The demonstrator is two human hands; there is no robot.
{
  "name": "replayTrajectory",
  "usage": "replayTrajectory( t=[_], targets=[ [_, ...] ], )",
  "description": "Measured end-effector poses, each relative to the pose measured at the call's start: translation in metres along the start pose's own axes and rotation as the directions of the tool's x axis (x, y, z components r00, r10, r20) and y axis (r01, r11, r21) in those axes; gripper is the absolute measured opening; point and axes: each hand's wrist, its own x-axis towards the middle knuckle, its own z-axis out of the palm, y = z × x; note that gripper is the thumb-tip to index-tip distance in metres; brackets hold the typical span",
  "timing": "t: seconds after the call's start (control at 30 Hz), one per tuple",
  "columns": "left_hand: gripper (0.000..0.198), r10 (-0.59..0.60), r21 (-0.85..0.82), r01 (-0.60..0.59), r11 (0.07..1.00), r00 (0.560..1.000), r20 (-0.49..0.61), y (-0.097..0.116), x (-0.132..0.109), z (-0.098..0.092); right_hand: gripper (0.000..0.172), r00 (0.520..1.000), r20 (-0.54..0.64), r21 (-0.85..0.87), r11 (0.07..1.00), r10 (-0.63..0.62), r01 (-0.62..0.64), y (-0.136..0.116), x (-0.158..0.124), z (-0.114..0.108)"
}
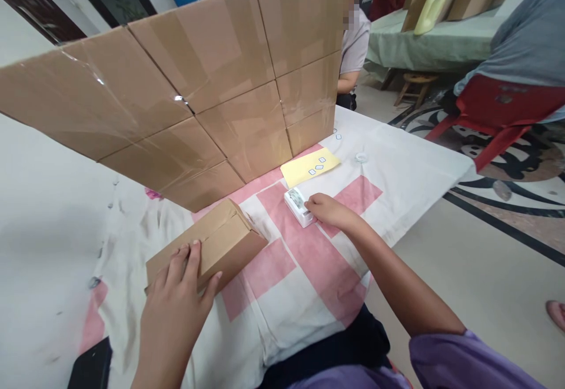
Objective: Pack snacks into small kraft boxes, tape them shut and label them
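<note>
My left hand lies over a closed brown cardboard box, its fingers spread on the top and the thumb at the near edge. The box rests on the tablecloth at a slant. To the right of it, my right hand is closed, with its fingertips at the right edge of a small white box with a greyish panel on top. What exactly the fingertips pinch is partly hidden. Just behind the white box lies a yellow sheet bearing several small outlined white squares.
A tall panel of taped cardboard boxes stands across the table's far side. A clear ring-shaped roll lies on the white and pink cloth. A dark phone-like object is at lower left. Other people sit beyond, one on a red chair.
</note>
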Motion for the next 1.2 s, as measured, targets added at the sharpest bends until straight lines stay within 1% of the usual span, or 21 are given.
replayTrajectory(
  t=[0.2, 0.3, 0.37, 0.43, 0.5, 0.6, 0.67, 0.73, 0.83, 0.93, 1.03, 1.13, 1.2],
  targets=[
    [0.070, -0.027, 0.012, 0.027, 1.000, 0.999, 0.022, 0.005, 0.001, -0.004, 0.033, 0.993, -0.062, -0.023, 0.995, -0.096, 0.095, 0.012, -0.004, 0.007],
    [0.071, -0.034, 0.004, 0.034, 0.999, 0.999, 0.027, 0.006, 0.000, -0.004, 0.031, 0.987, -0.116, -0.038, 0.993, -0.113, 0.109, 0.013, -0.011, 0.012],
    [0.070, -0.052, 0.005, 0.051, 0.999, 0.998, 0.022, 0.007, 0.000, -0.004, 0.028, 0.981, -0.161, -0.077, 0.992, -0.112, 0.100, 0.010, -0.017, 0.015],
    [0.067, -0.071, 0.006, 0.071, 0.997, 0.997, 0.019, 0.009, 0.000, -0.005, 0.025, 0.977, -0.196, -0.133, 0.990, -0.080, 0.055, 0.006, -0.025, 0.016],
    [0.066, -0.083, 0.007, 0.083, 0.996, 0.996, 0.019, 0.010, 0.000, -0.006, 0.023, 0.980, -0.197, -0.152, 0.988, -0.015, -0.015, 0.001, -0.031, 0.016],
    [0.066, -0.080, 0.010, 0.080, 0.997, 0.996, 0.026, 0.010, 0.002, -0.006, 0.021, 0.987, -0.144, -0.083, 0.993, 0.075, -0.087, -0.004, -0.036, 0.013],
    [0.067, -0.062, 0.005, 0.062, 0.998, 0.998, 0.021, 0.009, 0.003, -0.006, 0.022, 0.988, -0.116, -0.040, 0.994, 0.101, -0.106, -0.005, -0.038, 0.011],
    [0.068, -0.060, -0.004, 0.060, 0.998, 0.998, 0.018, 0.009, 0.003, -0.006, 0.024, 0.987, -0.123, -0.038, 0.993, 0.105, -0.110, -0.004, -0.038, 0.011],
    [0.069, -0.095, -0.023, 0.096, 0.995, 0.995, 0.024, 0.009, 0.003, -0.005, 0.025, 0.983, -0.162, -0.048, 0.994, 0.085, -0.094, -0.001, -0.039, 0.013],
    [0.071, -0.119, -0.055, 0.120, 0.991, 0.993, 0.028, 0.010, 0.001, -0.005, 0.027, 0.980, -0.187, -0.021, 0.997, 0.063, -0.069, 0.005, -0.040, 0.020],
    [0.073, -0.122, -0.083, 0.126, 0.989, 0.991, 0.056, 0.010, 0.001, -0.007, 0.029, 0.979, -0.204, 0.006, 1.000, 0.011, -0.010, 0.013, -0.041, 0.029],
    [0.073, -0.122, -0.107, 0.129, 0.986, 0.990, 0.069, 0.011, 0.002, -0.008, 0.029, 0.967, -0.251, 0.022, 0.998, -0.053, 0.060, 0.019, -0.041, 0.036],
    [0.073, -0.131, -0.118, 0.137, 0.983, 0.989, 0.064, 0.011, 0.003, -0.009, 0.028, 0.961, -0.270, 0.047, 0.996, -0.064, 0.080, 0.022, -0.041, 0.038]
  ],
)
